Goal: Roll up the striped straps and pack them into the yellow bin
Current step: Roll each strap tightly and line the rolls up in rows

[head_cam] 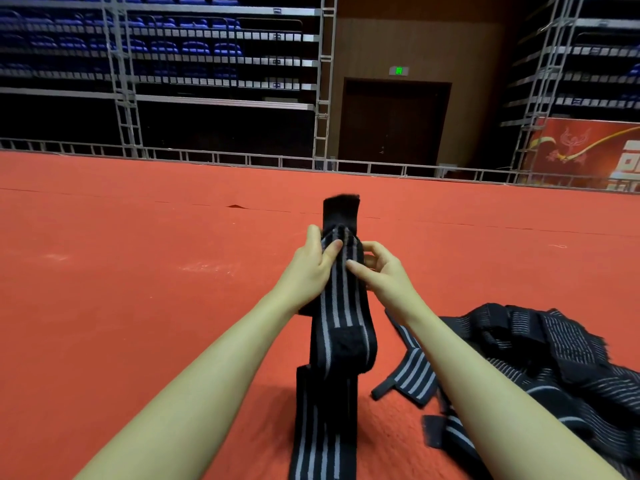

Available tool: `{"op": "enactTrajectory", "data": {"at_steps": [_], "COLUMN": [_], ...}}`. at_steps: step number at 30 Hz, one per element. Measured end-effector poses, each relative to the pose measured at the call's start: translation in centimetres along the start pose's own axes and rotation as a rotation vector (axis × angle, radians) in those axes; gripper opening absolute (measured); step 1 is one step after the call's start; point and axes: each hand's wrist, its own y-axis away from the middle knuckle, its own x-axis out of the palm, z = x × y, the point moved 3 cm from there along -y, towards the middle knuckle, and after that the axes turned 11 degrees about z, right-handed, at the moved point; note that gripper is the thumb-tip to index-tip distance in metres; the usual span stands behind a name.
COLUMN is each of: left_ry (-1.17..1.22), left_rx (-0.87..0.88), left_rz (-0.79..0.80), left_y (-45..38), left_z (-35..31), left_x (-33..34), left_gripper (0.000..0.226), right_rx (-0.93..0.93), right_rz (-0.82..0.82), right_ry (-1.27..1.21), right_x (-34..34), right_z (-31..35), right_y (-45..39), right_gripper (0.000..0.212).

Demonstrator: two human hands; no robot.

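Red floor mid-frame: left hand point(313, 261) and right hand point(381, 268) both pinch the half-started striped strap point(337, 306); loose tail may let the roll slacken.

The strap point(341, 306) being gripped is showing black with pale grey lengthwise stripes, its raised end plain black. The heap of straps point(540, 362) is showing the same black with grey striping. The floor point(138, 289) is glowing orange-red. Blue seats point(194, 46) are sitting in grey metal racking point(221, 102). A green sign point(399, 71) is glowing above a dark brown door point(393, 123).
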Motion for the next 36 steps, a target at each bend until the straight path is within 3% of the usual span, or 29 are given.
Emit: {"op": "enactTrajectory", "data": {"at_steps": [5, 8, 13, 20, 24, 26, 30, 33, 36], "left_ry": [-0.013, -0.002, 0.084, 0.103, 0.121, 0.145, 0.068, 0.018, 0.084], "left_rx": [0.034, 0.002, 0.098, 0.046, 0.043, 0.045, 0.076, 0.081, 0.055], "left_rz": [-0.038, 0.02, -0.017, -0.025, -0.032, -0.054, -0.042, -0.054, -0.007], "left_y": [-1.4, -2.2, -3.3, -4.0, -3.2, -2.8, -2.5, -2.4, -2.1], "left_z": [-2.1, -3.5, -6.1, -6.1, -5.1, -4.8, -4.6, -3.9, -2.7], "left_x": [-1.8, -2.6, -3.5, -3.2, -2.7, -2.9, -3.1, -3.1, -2.7], "left_gripper": [0.026, 0.029, 0.018, 0.017, 0.016, 0.015, 0.015, 0.013, 0.01], "right_rx": [-0.086, -0.157, -0.185, 0.008, 0.134, 0.176, 0.143, 0.11, 0.085], "right_rz": [-0.164, -0.217, -0.216, -0.213, -0.108, -0.017, 0.084, 0.146, 0.11], "right_ry": [0.11, 0.127, 0.106, 0.304, 0.249, 0.266, 0.232, 0.18, 0.113], "right_x": [-0.4, -0.7, -1.7, -1.6, -0.7, -0.2, 0.6, 1.0, 1.1], "right_z": [3.5, 5.7, 7.4, 2.5, 0.5, 0.1, 0.4, 1.1, 1.1], "right_y": [-1.1, -1.5, -1.0, 1.2, 2.3, 2.5, 2.7, 2.9, 3.0], "right_gripper": [0.004, 0.003, 0.031, 0.031, 0.063, 0.07, 0.048, 0.043, 0.026]}}
